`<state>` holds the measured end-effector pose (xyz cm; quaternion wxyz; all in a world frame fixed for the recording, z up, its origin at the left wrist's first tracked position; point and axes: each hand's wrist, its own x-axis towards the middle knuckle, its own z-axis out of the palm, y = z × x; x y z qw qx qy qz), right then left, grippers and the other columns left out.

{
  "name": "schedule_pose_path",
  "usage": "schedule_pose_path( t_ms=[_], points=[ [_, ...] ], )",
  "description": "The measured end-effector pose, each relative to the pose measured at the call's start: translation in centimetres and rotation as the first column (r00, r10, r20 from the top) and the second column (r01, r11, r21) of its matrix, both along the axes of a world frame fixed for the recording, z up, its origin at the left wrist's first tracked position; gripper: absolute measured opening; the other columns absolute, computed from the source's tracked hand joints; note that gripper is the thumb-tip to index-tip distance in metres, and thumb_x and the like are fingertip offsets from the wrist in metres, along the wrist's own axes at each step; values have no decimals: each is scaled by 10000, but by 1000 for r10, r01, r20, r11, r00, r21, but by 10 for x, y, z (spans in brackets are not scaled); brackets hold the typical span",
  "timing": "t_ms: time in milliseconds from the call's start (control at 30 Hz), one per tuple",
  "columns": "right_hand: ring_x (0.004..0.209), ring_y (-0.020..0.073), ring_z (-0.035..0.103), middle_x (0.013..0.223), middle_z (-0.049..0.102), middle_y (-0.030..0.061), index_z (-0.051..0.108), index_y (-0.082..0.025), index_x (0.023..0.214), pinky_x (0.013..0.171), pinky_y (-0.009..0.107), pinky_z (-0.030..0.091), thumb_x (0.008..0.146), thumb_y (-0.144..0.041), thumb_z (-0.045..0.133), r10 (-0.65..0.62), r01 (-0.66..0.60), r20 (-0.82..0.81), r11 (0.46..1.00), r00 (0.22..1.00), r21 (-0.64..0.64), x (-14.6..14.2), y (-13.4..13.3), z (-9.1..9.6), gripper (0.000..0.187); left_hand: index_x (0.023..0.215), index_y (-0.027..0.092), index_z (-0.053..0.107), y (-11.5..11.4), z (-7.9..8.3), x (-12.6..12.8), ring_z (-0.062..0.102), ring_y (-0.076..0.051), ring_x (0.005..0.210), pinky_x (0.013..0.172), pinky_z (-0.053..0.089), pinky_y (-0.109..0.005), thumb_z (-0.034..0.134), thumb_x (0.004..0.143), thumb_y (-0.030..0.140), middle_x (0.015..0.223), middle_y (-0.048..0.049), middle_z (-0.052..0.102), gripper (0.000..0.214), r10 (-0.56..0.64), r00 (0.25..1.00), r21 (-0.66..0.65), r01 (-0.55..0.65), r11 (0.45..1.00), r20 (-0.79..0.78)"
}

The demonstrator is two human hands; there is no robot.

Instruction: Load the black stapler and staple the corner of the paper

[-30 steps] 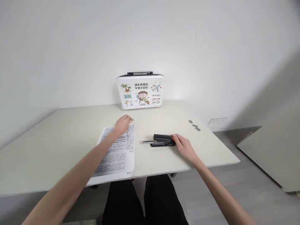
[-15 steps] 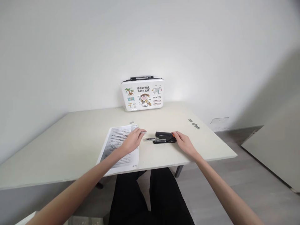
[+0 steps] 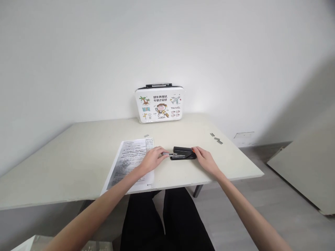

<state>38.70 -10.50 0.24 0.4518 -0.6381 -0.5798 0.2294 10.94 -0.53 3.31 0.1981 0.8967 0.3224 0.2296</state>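
A black stapler (image 3: 183, 152) lies on the table with its metal staple tray (image 3: 169, 154) slid out to the left. My right hand (image 3: 204, 158) is closed around the stapler's rear end, by an orange part. The fingers of my left hand (image 3: 154, 158) are pinched at the outer end of the tray, holding a small grey strip of staples (image 3: 164, 153), mostly hidden by the fingertips. Beneath my left wrist lies a printed sheet of paper (image 3: 128, 157).
Several loose staple strips (image 3: 217, 139) lie near the table's right edge, and another staple strip (image 3: 146, 135) sits behind the paper. A white cartoon-printed case (image 3: 159, 104) stands against the wall. The table's front edge (image 3: 178, 186) runs just before my legs.
My left hand has moved right and slightly down, bringing the staple strip from above the paper's edge to the stapler's tray. My right hand stays on the stapler.
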Motion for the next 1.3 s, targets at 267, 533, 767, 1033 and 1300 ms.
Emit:
schedule_pose_path(
  t_ms=[267, 533, 767, 1033, 1300],
  points=[
    [946, 263, 670, 992, 766, 61, 731, -229, 1001, 873, 344, 476, 1038, -608, 358, -3, 3, 4, 1000, 1000, 6, 0, 0, 0, 533, 1122, 245, 791, 3, -4, 1, 707, -221, 923, 807, 524, -324, 582, 1029, 490, 1114, -48, 763, 336, -6, 1000, -15, 6, 1000, -13],
    [933, 272, 662, 991, 766, 70, 736, -234, 1008, 868, 356, 478, 1040, -615, 358, 0, 0, 3, 1000, 1000, 6, 0, 0, 1, 538, 1146, 212, 765, 0, -3, -1, 687, -238, 923, 849, 508, -358, 619, 1005, 486, 1045, -61, 753, 341, 16, 999, -11, -17, 1000, -35],
    [1023, 261, 675, 1155, 761, 58, 726, -257, 1151, 935, 375, 511, 968, -599, 577, 119, -119, -34, 993, 992, -2, -1, -5, 6, 416, 1134, 241, 790, -8, 7, -30, 683, -206, 883, 799, 487, -306, 691, 966, 493, 978, -28, 770, 319, -47, 998, -243, 36, 969, -39],
    [1064, 259, 675, 1118, 762, 44, 741, -254, 1086, 960, 381, 513, 847, -542, 769, 320, -322, -83, 947, 944, -8, 3, -8, 7, 376, 1002, 243, 830, -26, 10, -20, 649, -174, 782, 715, 455, -266, 820, 830, 603, 943, -31, 787, 399, -188, 982, -304, 179, 936, -2],
    [1025, 251, 664, 1083, 753, 38, 731, -257, 1050, 922, 373, 496, 841, -542, 787, 365, -367, -68, 930, 928, -19, 6, -6, 3, 358, 714, 203, 718, 3, 3, 14, 595, -136, 603, 556, 331, -248, 846, 739, 675, 683, 23, 705, 490, -221, 966, -206, 191, 960, -132]
  ],
)
